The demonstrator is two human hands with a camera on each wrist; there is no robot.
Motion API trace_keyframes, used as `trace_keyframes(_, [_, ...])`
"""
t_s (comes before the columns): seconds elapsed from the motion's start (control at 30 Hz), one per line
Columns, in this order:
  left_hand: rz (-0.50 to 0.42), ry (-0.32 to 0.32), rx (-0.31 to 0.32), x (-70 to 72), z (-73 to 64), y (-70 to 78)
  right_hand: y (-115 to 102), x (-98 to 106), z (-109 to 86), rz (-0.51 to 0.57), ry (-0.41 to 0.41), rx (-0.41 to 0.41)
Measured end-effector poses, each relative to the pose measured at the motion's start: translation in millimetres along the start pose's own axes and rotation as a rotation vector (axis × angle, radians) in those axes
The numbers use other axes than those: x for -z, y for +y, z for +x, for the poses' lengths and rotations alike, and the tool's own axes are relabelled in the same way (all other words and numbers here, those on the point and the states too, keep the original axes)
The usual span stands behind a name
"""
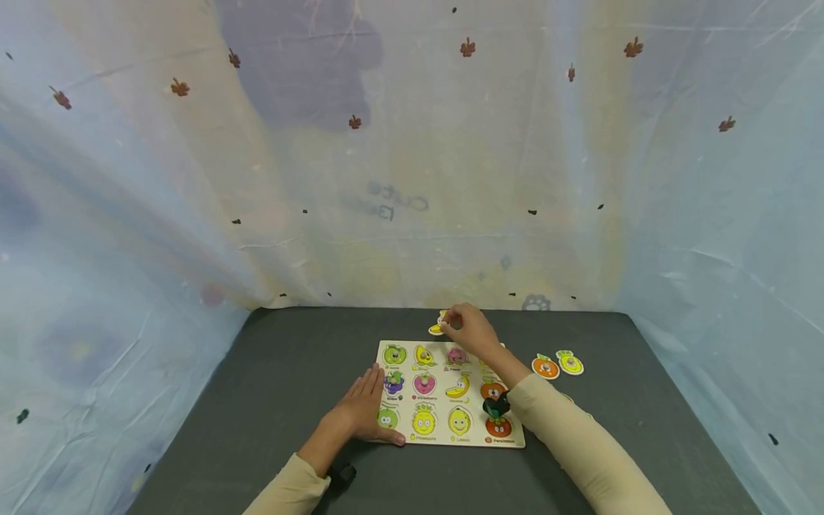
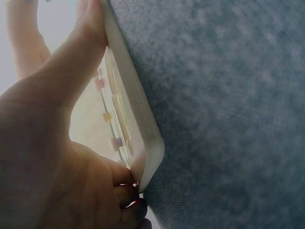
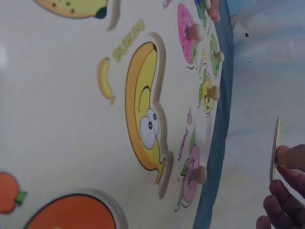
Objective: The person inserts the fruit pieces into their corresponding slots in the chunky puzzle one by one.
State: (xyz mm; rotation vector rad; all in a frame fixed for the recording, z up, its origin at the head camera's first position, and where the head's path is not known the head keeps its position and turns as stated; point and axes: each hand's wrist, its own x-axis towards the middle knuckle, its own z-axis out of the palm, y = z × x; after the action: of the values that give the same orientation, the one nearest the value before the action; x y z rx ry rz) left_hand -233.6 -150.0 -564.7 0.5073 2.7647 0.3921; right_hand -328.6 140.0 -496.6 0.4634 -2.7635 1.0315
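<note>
On the dark table (image 1: 290,365), your puzzle board (image 1: 440,422) looks stiff, prob. wood, light enough to slide, so steady it by the rim. Your L hand (image 1: 363,406) rests at its 9 o'clock edge, fingers straight, thumb at the near edge. Your R hand (image 1: 470,329), just past its 12 o'clock edge, pinches a yellow pc. (image 1: 436,330), thin; should handle light & rigid, maybe slick. Loose pcs. (image 1: 546,368) lie at 2–3 o'clock. Seated pcs. (image 3: 184,18) have knobs (image 3: 194,32), prob. best grip.
</note>
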Motion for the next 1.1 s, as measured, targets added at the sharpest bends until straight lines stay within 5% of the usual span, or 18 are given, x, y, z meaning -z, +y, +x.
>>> trace_keyframes(0.57, [-0.012,0.005,-0.004,5.3,-4.7,5.9,1,14,-29.9,-0.023,-0.005,0.076])
trace_keyframes(1.1, [0.016,0.016,0.000,-2.8,3.3,-1.8,3,19,-60.3,-0.041,-0.058,0.038])
